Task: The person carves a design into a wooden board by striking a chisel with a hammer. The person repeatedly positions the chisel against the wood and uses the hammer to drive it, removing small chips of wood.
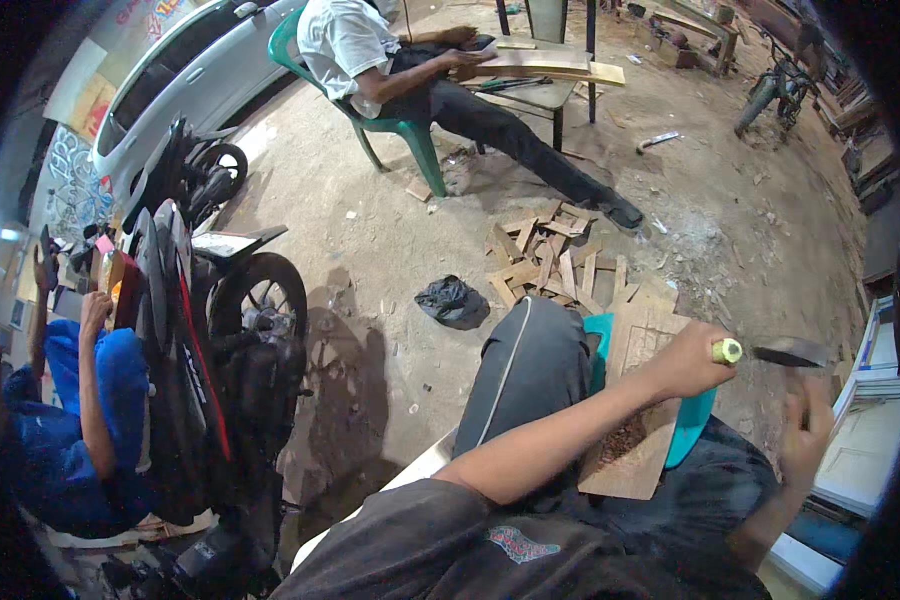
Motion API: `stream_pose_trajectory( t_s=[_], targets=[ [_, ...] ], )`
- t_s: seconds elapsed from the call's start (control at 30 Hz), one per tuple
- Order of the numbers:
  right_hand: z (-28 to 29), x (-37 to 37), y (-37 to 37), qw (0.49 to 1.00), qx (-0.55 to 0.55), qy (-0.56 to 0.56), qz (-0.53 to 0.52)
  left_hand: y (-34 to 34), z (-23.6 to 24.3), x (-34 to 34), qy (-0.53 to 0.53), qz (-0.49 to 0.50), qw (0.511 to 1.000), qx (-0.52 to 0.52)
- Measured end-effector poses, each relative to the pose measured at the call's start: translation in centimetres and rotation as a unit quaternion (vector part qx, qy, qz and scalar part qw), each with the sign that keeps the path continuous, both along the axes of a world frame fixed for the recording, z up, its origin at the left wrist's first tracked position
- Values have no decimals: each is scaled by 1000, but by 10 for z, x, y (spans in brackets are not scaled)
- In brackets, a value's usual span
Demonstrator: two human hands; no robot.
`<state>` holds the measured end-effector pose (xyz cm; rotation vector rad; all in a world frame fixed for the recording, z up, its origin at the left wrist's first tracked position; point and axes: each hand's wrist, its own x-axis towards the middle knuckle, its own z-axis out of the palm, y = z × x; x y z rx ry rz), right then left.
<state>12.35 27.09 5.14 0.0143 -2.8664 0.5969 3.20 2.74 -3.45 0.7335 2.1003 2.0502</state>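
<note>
Across my lap lies a flat wooden board [622,480], with drawn or cut lines on its far part and a rough, darker carved patch [625,438] nearer me. Under it is a teal panel [692,430], showing on both sides. My left hand [692,360] is closed over the board around a chisel-like tool with a yellow-green handle [727,351]; its blade is hidden. Blurred by motion, my right hand [808,425] is raised to the right of the board. It appears to grip a dark, mallet-like tool [790,352], whose head is close to the handle end.
Wood offcuts [545,255] and a black plastic bag [452,300] lie on the dirt ground ahead. A person [355,50] handles boards on a green chair [410,145]. Motorcycles [240,320] and a person in blue [80,430] are at left. A hammer [658,142] lies farther off.
</note>
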Motion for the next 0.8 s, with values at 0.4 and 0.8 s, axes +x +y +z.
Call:
stream_pose_trajectory(
  t_s=[0.4,0.8],
  targets=[
    [-1,-15,-2,968,164,140,129,-5,8,3,-12,6,1000,8],
    [6,-22,-10,991,-59,42,117,-11,4,-4,-36,-9,999,-24]
  ],
)
